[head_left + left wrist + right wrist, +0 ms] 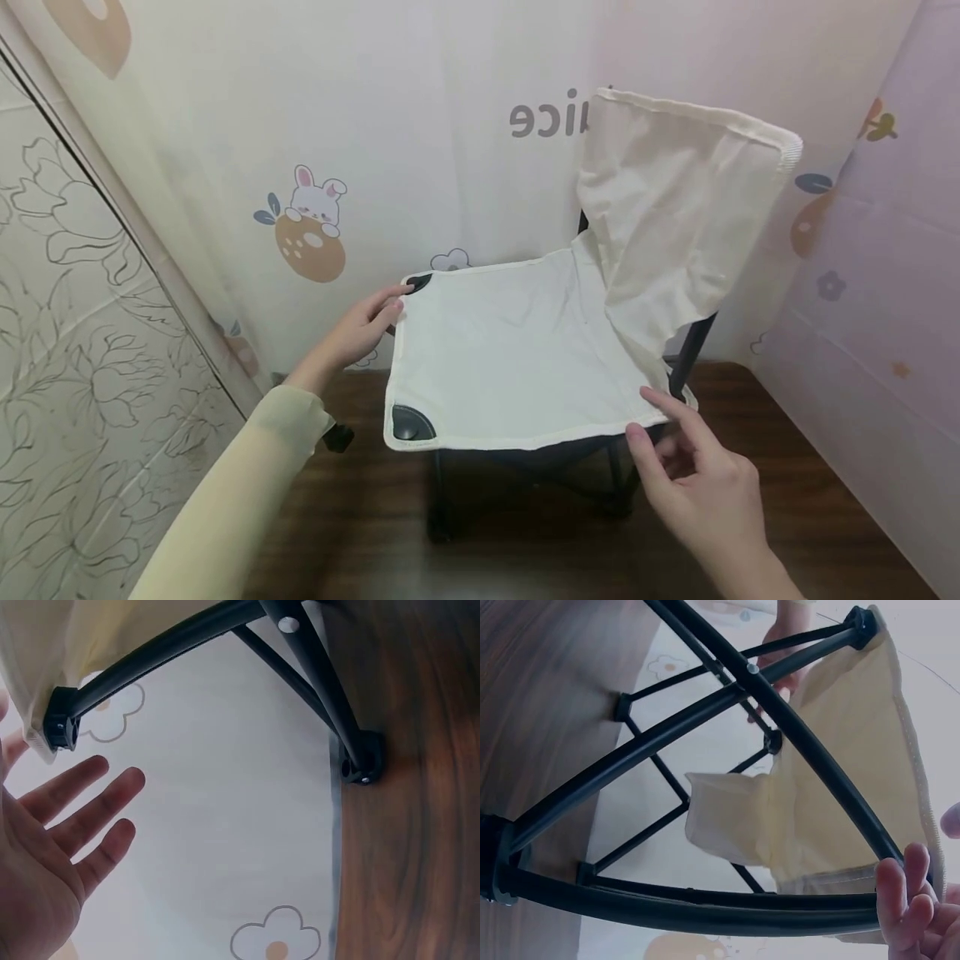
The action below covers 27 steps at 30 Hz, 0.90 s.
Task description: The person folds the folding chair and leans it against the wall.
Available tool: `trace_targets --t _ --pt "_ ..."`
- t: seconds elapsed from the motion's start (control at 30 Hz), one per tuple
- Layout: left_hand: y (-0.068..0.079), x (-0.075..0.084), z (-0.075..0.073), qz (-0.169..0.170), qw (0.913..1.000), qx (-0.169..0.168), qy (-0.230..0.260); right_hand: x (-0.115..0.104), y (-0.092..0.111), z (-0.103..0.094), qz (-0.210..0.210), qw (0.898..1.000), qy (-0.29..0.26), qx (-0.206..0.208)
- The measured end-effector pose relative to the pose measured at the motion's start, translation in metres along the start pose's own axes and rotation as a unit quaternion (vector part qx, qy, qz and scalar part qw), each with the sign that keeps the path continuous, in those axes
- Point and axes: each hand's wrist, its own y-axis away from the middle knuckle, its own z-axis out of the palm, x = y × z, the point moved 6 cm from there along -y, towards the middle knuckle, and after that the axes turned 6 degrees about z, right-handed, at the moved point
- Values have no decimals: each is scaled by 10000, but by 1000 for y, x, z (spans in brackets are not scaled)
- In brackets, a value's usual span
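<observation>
Nearest the head camera is a pale sleeve on the left arm. Its left grip, a bare hand, reaches a white-seated folding chair standing in front of it on a dark wood-grain surface. The chair's seat points to the left of the head view, its long axis running from the front edge at left to the backrest at right, which rises and leans away toward the upper right.

The left grip is loosely spread, index finger and thumb touching the front edge at its far corner; in the left wrist view three fingers stand apart from the black frame, closed round nothing. The right grip is at the rear of the seat's near side: the index finger lies on top of the edge, the thumb is set wide of it at the rim, and the other fingers curl underneath, holding the chair by the frame's corner. How firmly it holds cannot be told. Most of the seat thus lies between the two hands.

Counted, there is one chair, with one seat, one backrest and two dark corner patches along the front edge. Three black feet show in the right wrist view, along with one cloth flap below the seat. Behind hangs a printed curtain, bearing one rabbit.
</observation>
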Motion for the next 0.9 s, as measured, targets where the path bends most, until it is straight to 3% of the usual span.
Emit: trace_targets --t 0.2,0.37,0.6,0.9 --pt "15 1 5 53 9997 -155 160 7 -1 -3 230 9997 -47 -99" --pt "21 5 8 161 9990 -97 403 13 -3 -5 307 9995 -30 -64" --pt "28 7 12 220 9988 167 396 21 -5 -8 531 9985 12 -130" --pt "38 11 13 412 9957 771 321 31 -11 -11 801 9965 -113 -216"
